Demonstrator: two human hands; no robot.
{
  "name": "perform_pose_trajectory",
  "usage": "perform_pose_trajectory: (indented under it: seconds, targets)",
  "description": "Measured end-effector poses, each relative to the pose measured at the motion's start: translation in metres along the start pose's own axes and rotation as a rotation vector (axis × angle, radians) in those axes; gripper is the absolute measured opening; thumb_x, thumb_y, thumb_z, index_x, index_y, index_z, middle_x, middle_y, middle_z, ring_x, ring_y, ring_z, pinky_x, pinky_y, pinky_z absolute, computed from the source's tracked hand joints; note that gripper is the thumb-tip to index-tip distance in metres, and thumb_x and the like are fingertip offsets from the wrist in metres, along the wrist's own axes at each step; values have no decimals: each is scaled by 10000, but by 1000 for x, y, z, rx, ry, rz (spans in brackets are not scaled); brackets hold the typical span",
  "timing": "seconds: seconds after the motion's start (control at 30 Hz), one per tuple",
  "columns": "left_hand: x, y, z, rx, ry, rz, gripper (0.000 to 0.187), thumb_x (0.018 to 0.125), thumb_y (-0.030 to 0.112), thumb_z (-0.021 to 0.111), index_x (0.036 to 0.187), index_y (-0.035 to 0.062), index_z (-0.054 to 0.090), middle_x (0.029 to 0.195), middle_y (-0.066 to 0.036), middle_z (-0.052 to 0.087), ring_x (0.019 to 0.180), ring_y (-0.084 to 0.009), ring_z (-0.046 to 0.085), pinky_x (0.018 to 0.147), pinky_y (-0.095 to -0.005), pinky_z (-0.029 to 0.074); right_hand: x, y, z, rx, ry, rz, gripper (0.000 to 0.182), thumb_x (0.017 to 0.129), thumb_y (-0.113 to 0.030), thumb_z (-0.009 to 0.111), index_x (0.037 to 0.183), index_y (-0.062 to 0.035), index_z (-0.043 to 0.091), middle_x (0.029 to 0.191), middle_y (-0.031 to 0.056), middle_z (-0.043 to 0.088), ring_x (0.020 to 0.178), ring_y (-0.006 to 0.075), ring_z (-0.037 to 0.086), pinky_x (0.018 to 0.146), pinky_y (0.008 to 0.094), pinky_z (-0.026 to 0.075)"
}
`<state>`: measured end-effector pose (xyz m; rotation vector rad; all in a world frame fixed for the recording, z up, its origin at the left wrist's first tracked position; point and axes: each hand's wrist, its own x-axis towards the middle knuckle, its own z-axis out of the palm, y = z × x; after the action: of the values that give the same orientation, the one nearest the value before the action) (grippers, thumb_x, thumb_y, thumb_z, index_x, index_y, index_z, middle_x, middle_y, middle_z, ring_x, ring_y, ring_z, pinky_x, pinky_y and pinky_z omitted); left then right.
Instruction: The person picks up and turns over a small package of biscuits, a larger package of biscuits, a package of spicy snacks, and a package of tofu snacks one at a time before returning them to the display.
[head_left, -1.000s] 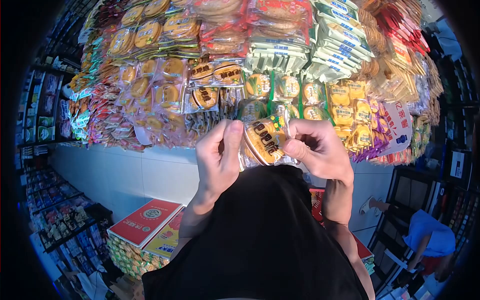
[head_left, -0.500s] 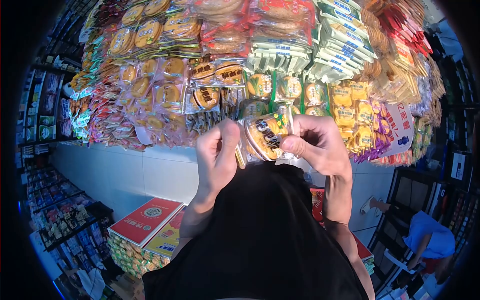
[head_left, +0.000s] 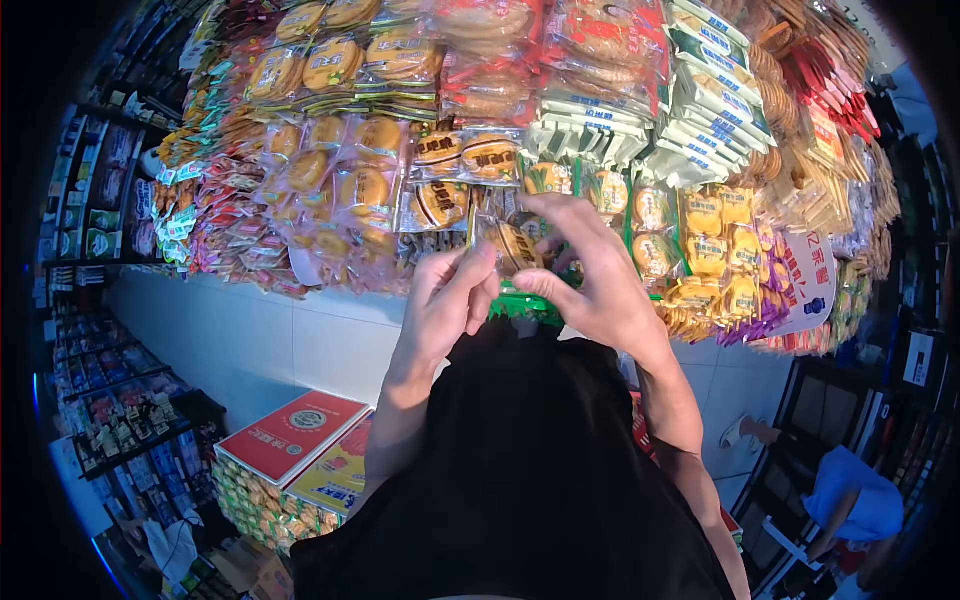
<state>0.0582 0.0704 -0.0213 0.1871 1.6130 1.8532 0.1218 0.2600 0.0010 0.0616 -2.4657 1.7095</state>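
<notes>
Both my hands reach up to a clear snack packet holding a round yellow cake with dark lettering. My left hand pinches the packet's lower left edge between thumb and fingers. My right hand curls over its right side and top, fingers spread across it. The packet is pressed against the hanging rows of similar packets on the display wall. A green-edged packet shows just under my hands.
The wall display is packed with hanging biscuit and cake bags. Red and yellow boxes sit low on the left. Shelves line the far left. A person in a blue top bends at the lower right.
My hands lifted the packet up and away from my body toward the display. The packet turned from facing me to lying against the hanging rows.
</notes>
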Motion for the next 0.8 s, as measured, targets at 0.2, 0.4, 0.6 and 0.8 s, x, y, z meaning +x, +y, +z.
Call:
perform_pose_trajectory:
  seconds: [0.2,0.4,0.6,0.8]
  targets:
    - [-1,-3,-13,-133,-82,29,438,1016,324,535,691,32,562,505,-12,457,387,-81,406,384,-228,315,7,4,-1,-179,-35,-118,591,804,-274,791,1306,-42,583,1251,174,603,1079,321,599,899,398,496]
    - [2,-2,-21,-151,-60,49,451,1028,354,505,723,26,560,530,-36,464,400,-96,411,382,-239,326,20,10,0,-226,-136,-255,480,851,-225,721,1276,-37,601,1155,190,614,1091,369,568,968,453,423]
    - [11,-11,-24,127,164,159,509,1064,410,412,867,-9,623,555,-10,487,433,-83,436,422,-218,321,38,23,19,-615,-43,-206,447,829,-155,676,1255,-38,609,1286,187,553,1224,366,491,1015,512,368]
    - [19,-23,-29,332,305,269,374,1064,300,444,893,11,609,565,5,491,465,-63,450,440,-209,327,43,29,43,-736,-44,-148,413,846,-105,594,1246,-3,594,1365,195,497,1296,416,432,1051,596,336]
